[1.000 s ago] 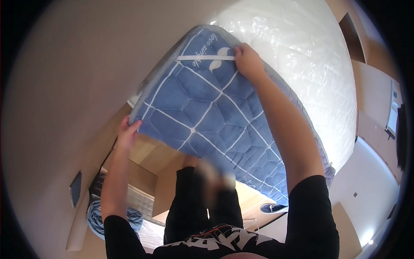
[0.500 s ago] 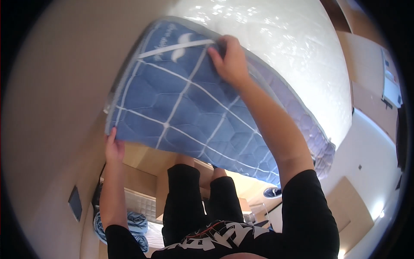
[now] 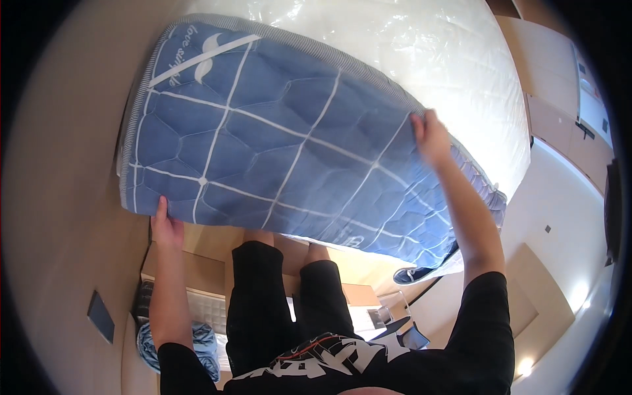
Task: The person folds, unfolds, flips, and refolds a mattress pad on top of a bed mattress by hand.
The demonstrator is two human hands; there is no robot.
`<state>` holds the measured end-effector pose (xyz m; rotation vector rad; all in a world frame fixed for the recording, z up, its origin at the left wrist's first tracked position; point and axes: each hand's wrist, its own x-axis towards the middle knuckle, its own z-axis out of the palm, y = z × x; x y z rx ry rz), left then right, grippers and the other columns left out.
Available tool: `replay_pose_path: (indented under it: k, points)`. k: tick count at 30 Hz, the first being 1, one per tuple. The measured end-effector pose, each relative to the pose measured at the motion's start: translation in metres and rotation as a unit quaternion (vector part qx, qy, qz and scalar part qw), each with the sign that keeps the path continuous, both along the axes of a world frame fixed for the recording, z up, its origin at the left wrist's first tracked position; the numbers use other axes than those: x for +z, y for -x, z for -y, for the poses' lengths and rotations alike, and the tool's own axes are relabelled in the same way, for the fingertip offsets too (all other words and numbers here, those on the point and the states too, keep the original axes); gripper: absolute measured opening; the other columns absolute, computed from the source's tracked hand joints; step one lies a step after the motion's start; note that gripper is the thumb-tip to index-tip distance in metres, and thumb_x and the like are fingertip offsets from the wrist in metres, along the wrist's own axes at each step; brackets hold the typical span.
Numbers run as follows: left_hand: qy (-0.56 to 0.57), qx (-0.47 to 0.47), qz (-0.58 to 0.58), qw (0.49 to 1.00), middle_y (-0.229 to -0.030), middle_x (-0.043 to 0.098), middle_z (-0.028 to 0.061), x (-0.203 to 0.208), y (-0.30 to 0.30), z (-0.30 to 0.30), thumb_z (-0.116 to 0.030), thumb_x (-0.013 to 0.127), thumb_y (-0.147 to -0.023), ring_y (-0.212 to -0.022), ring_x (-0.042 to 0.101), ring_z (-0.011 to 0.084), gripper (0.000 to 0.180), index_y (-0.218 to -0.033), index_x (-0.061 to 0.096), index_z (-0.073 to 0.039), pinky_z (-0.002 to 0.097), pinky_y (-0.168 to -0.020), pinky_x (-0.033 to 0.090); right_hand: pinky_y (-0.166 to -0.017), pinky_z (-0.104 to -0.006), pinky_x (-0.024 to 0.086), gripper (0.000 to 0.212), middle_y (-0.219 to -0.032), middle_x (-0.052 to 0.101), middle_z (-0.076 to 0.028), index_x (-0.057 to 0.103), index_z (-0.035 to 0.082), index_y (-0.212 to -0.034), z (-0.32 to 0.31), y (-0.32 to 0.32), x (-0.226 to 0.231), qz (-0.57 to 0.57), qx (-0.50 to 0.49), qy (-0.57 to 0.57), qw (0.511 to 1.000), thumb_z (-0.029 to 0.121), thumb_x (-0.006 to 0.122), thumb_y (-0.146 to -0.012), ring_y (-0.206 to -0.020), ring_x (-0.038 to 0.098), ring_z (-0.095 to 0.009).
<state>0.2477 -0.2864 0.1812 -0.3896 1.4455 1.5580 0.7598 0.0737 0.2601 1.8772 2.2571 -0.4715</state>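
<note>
A blue quilted mattress pad [image 3: 263, 151] with white grid lines and a striped border spreads in front of me. A white strap [image 3: 204, 61] crosses its far left corner. My left hand [image 3: 167, 227] grips the near edge close to the left corner, thumb on top and fingers hidden underneath. Farther right, my right hand [image 3: 434, 139] is closed on the far edge; its fingers are partly hidden and slightly blurred. Beyond that hand, the pad's right end hangs in bunched folds. Under and behind the pad lies a white mattress [image 3: 421, 52] in shiny clear plastic.
A beige wall [image 3: 59, 164] runs along the left, with a dark flat plate [image 3: 101, 316] on it. Folded blue bedding [image 3: 197, 342] lies low on the left, past wooden furniture [image 3: 191, 271]. Lit ceiling lamps [image 3: 525, 367] show at lower right.
My right hand has moved to the right along the pad's far edge. More of the pad's blue face is spread out, and its left end has shifted left. My left hand keeps its hold.
</note>
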Motion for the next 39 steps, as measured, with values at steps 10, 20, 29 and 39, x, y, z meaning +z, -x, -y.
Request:
replay_pose_path:
  k: [10, 20, 29, 39]
  points:
    - [-0.015, -0.022, 0.043, 0.999, -0.136, 0.055, 0.0082, 0.000, 0.007, 0.013, -0.007, 0.064, -0.093, -0.123, 0.053, 0.0229, 0.046, -0.137, 0.050, -0.005, 0.0400, -0.106, 0.042, -0.074, -0.0468, 0.049, 0.028, -0.088, 0.067, -0.020, 0.059, 0.011, -0.102, -0.044, 0.011, -0.050, -0.054, -0.025, -0.003, 0.998, 0.037, 0.051, -0.100, -0.084, 0.064, -0.040]
    - [0.036, -0.047, -0.011, 0.998, -0.133, 0.056, 0.0102, 0.002, 0.028, 0.014, 0.000, 0.065, -0.090, -0.123, 0.053, 0.0237, 0.049, -0.136, 0.048, -0.001, 0.0406, -0.106, 0.042, -0.076, -0.0436, 0.050, 0.027, -0.090, 0.067, -0.015, 0.062, 0.010, -0.097, -0.049, 0.018, -0.060, -0.083, -0.014, 0.001, 0.996, 0.036, 0.051, -0.100, -0.087, 0.063, -0.038]
    - [0.152, -0.085, -0.159, 0.972, -0.128, 0.058, 0.0130, -0.006, 0.017, 0.020, -0.008, 0.065, -0.092, -0.114, 0.057, 0.0258, 0.044, -0.131, 0.050, 0.002, 0.0403, -0.096, 0.048, -0.100, -0.0486, 0.039, 0.044, -0.127, 0.057, -0.015, 0.055, 0.006, -0.120, -0.002, 0.007, -0.056, -0.132, -0.036, -0.269, 0.954, 0.026, 0.072, -0.085, -0.117, 0.052, -0.037]
    - [0.075, -0.616, -0.623, 0.476, -0.133, 0.046, 0.0250, 0.048, -0.242, -0.038, -0.021, 0.073, -0.074, -0.124, 0.043, 0.0433, 0.062, -0.127, 0.049, 0.002, 0.0528, -0.103, 0.035, -0.108, -0.0503, 0.031, 0.061, -0.137, 0.049, -0.014, 0.047, 0.007, -0.130, 0.302, -0.284, 0.012, 0.061, -0.159, -0.103, 0.980, 0.014, 0.072, -0.075, -0.128, 0.045, -0.037]
